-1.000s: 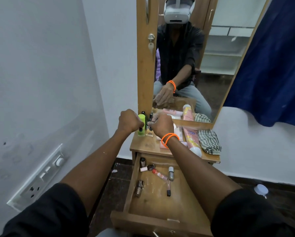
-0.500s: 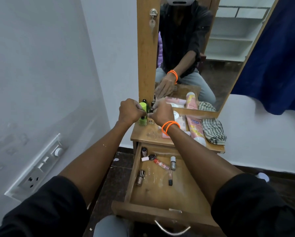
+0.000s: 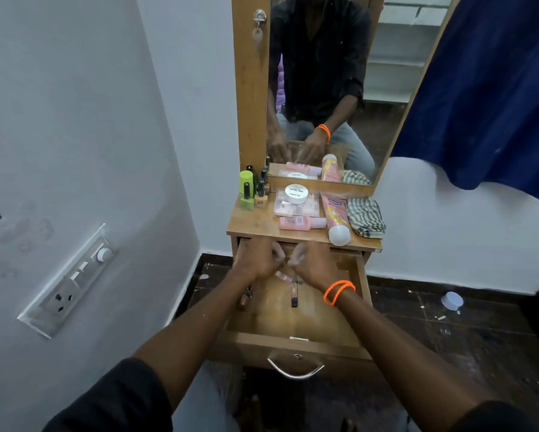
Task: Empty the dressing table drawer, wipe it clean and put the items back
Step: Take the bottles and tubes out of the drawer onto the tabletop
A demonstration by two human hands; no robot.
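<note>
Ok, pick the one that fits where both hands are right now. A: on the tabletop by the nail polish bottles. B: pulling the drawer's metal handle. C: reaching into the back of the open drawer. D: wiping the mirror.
C: the left hand and right hand are down inside the open drawer, below the tabletop edge.

both hands (image 3: 288, 260) left the tabletop (image 3: 255, 224) — now down in the drawer (image 3: 293, 319).

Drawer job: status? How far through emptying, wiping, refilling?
Emptying is partly done: green nail polish bottle, white round jar and pink tube sit on the wooden tabletop. Left hand and right hand reach into the open wooden drawer; grip blurred. A dark slim tube remains inside. The striped cloth lies unused; wiping and refilling remain.
</note>
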